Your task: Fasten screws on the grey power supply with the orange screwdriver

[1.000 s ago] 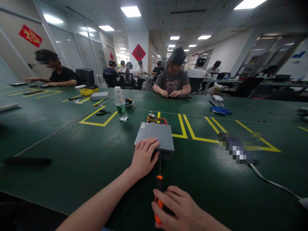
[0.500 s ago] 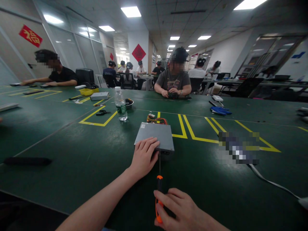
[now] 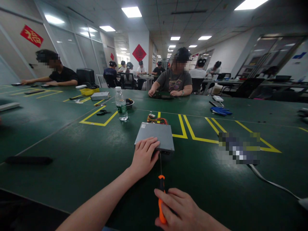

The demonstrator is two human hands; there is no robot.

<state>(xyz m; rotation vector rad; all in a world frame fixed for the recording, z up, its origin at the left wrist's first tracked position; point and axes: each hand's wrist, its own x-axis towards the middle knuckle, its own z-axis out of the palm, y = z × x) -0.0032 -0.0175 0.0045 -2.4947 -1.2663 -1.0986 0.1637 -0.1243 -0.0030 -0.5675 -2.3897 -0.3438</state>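
On a dark green tabletop (image 3: 96,179), the right hand (image 3: 180,207) clasps an orange-and-black screwdriver (image 3: 161,207) at bottom centre, aimed at the grey metal box (image 3: 165,134) mid-frame, where the left hand (image 3: 144,157) spreads its fingers on top, likely to brace it. Multicoloured wires (image 3: 158,120) lie behind.

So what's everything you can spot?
Metal box: one, grey, centre
Wires: one bundle, mixed colours, behind box
Screwdriver: one, orange-black, near front
Other box: one, grey, far left
Tray: one, yellow, far left
Bottle: one, clear, left
Bowl: one, silvery, behind bottle
Tool: one, black, left
Bar: one, black, near left
Gloves: count unclear, blue, right
Pixelated thing: one, dark, right
Table: one, green, underneath
Tape: several lines, yellow, table
People: several, mixed clothes, background
Lights: several, white, ceiling
Left fingers: one set, bare, on box
Right fingers: one set, bare, on screwdriver
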